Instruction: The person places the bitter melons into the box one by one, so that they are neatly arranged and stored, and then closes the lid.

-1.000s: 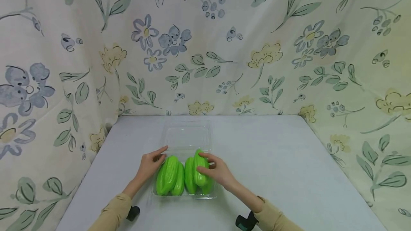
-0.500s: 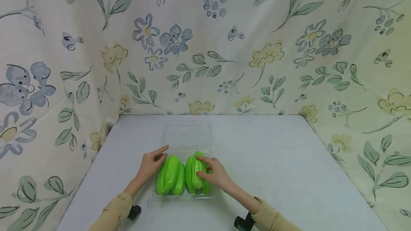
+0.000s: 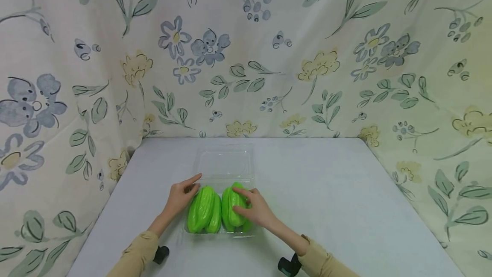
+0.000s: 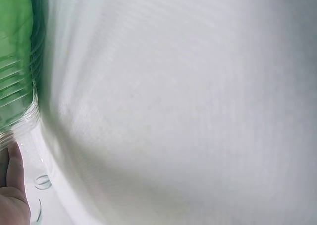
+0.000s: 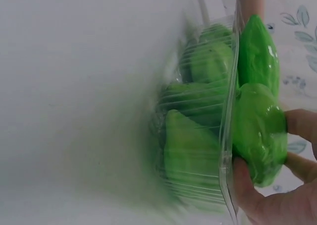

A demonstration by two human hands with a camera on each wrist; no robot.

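Observation:
A clear plastic clamshell box (image 3: 243,236) lies with its lid folded back, holding several green ribbed fruits, star fruits by their look. At its back left corner rests my left hand (image 3: 179,198), index finger stretched out. In the left wrist view, part of the left hand (image 4: 14,185) touches the box's outer wall. My right hand (image 3: 258,208) grips a star fruit (image 3: 235,213) on top of the box's right side, with thumb and fingers round it. In the right wrist view this star fruit (image 5: 260,131) sits above the rim, beside another star fruit (image 5: 257,54).
The lid (image 3: 224,163) lies flat behind the box on the white table (image 3: 326,191). A flower-printed curtain (image 3: 246,54) hangs behind and along both sides. A black wrist camera (image 3: 289,265) sits under the right sleeve.
My right hand has brought the star fruit a little left and down, against the fruit beside it. The left hand has stayed at the box's corner.

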